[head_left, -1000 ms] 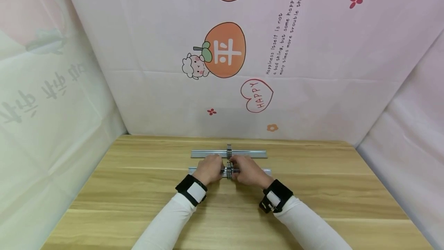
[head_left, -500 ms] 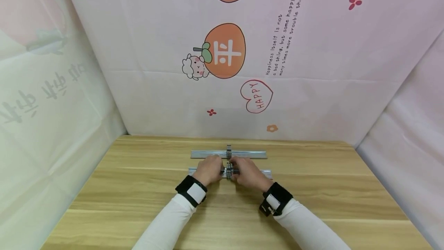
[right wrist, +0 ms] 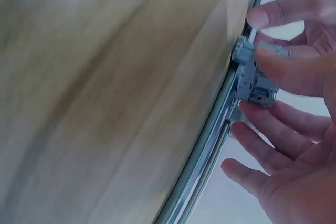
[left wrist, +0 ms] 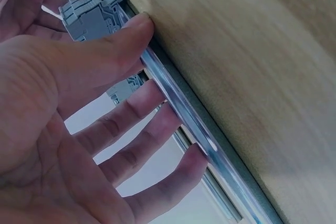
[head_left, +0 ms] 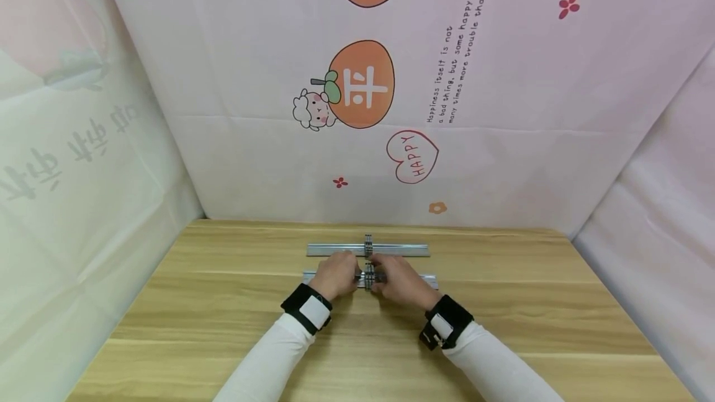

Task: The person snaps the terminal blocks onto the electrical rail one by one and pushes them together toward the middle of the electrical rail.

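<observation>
In the head view, a near metal DIN rail (head_left: 430, 280) lies on the table with grey terminal blocks (head_left: 369, 276) at its middle. My left hand (head_left: 335, 275) grips this rail just left of the blocks. Its thumb is on the near edge and its fingers are behind, as the left wrist view shows along the rail (left wrist: 184, 108). My right hand (head_left: 403, 279) pinches the terminal blocks (right wrist: 254, 82) from the right, thumb on top, its lower fingers loosely spread. Whether the blocks sit fully on the rail cannot be told.
A second DIN rail (head_left: 399, 250) lies parallel behind the first, carrying its own terminal blocks (head_left: 368, 244) at the middle. The wooden table (head_left: 368, 352) ends at a printed white cloth (head_left: 257, 172). Cloth also hangs at both sides.
Both hands keep their places on the near rail and its terminal blocks. The head view has tilted slightly, so the scene sits a little lower.
</observation>
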`<state>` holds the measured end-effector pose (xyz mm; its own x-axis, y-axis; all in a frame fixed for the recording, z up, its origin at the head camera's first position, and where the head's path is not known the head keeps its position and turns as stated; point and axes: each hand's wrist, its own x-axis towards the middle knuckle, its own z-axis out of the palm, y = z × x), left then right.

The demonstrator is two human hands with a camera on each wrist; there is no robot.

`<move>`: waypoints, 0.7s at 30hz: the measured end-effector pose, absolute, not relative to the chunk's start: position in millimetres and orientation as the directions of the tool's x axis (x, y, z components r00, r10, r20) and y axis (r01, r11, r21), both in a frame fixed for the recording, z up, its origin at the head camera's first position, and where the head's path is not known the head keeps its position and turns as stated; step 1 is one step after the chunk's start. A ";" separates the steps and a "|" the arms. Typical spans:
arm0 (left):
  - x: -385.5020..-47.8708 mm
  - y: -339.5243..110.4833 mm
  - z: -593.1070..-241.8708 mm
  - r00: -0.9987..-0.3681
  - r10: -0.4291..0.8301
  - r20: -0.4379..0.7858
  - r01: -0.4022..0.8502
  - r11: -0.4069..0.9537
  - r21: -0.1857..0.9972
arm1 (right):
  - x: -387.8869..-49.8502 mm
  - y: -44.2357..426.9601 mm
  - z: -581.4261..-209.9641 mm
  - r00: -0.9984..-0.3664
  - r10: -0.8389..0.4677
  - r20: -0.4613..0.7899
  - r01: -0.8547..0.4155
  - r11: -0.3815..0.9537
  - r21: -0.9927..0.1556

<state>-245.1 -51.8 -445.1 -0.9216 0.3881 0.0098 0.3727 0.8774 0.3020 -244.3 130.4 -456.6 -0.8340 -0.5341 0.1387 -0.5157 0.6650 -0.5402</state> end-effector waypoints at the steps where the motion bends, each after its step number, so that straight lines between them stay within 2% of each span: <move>1: -245.2 -51.9 -445.0 -0.921 0.390 0.005 0.373 0.875 0.308 | -244.5 131.8 -456.2 -0.832 -0.537 0.140 -0.519 0.664 -0.538; 11: -244.3 -53.9 -446.4 -0.915 0.403 0.006 0.382 0.862 0.333 | -251.9 143.5 -456.4 -0.840 -0.526 0.136 -0.531 0.740 -0.413; 21: -241.5 -49.3 -451.1 -0.919 0.389 0.061 0.385 0.858 0.340 | -257.1 145.4 -461.0 -0.795 -0.586 0.159 -0.588 0.679 -0.440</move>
